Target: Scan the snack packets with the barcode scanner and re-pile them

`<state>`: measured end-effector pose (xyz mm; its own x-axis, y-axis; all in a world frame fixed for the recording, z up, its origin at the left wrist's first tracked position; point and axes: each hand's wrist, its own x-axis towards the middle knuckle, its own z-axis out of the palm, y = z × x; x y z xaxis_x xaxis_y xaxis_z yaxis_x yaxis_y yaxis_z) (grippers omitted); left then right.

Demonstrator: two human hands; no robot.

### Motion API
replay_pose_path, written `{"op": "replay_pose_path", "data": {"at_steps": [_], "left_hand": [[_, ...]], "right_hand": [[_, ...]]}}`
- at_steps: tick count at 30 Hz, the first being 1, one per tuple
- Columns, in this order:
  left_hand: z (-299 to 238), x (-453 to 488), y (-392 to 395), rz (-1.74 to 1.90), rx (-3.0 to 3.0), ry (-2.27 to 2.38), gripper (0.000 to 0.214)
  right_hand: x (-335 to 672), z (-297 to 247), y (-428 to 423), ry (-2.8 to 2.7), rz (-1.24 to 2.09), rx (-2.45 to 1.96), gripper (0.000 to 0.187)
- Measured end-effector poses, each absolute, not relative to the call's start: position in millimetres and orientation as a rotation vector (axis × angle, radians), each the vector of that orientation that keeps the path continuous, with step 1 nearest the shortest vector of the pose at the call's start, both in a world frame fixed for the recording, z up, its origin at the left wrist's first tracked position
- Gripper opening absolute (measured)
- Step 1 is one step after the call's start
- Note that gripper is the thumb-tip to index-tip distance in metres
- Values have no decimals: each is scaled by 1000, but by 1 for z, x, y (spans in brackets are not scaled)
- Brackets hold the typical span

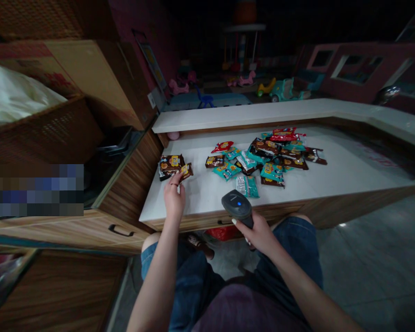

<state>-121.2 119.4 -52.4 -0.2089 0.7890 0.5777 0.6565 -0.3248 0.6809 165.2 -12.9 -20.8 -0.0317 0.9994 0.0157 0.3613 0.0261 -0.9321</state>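
Note:
My left hand (174,197) reaches over the white counter (339,177) and pinches a brown snack packet (186,171) at the edge of a small stack of brown packets (171,164). My right hand (257,234) grips a dark handheld barcode scanner (237,204) with a blue light, held at the counter's front edge. A loose pile of several teal, brown and red snack packets (268,154) lies in the middle of the counter, and one teal packet (247,186) lies right behind the scanner.
A wooden cabinet with a drawer handle (120,230) stands to the left, with cardboard boxes (90,74) above it. A raised white ledge (263,113) runs behind the counter. My knees in blue jeans are below the counter's edge.

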Motion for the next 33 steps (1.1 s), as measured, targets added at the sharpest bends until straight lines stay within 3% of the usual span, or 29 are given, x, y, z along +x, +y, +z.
{"op": "replay_pose_path", "data": {"at_steps": [6,11,15,18,24,33], "left_hand": [[-61,-176,131,1144,2151,2060,44],[-61,-192,157,1107,2142,2068,49],[-56,-163,164,1225,2109,2202,35],[-58,-117,171,1288,2188,1956,34],[-62,-37,225,1231,2177,1479,57],[-55,-25,239,1453,1680,1386,30]], "right_hand": [[165,-24,-13,-1492,1059,-1441,26],[166,-29,-13,-1458,1071,-1452,27],[170,-31,-12,-1433,1075,-1470,27],[171,-31,-11,-1423,1079,-1479,27],[174,-27,-12,-1422,1086,-1464,26],[179,-30,-15,-1399,1071,-1484,25]]}}
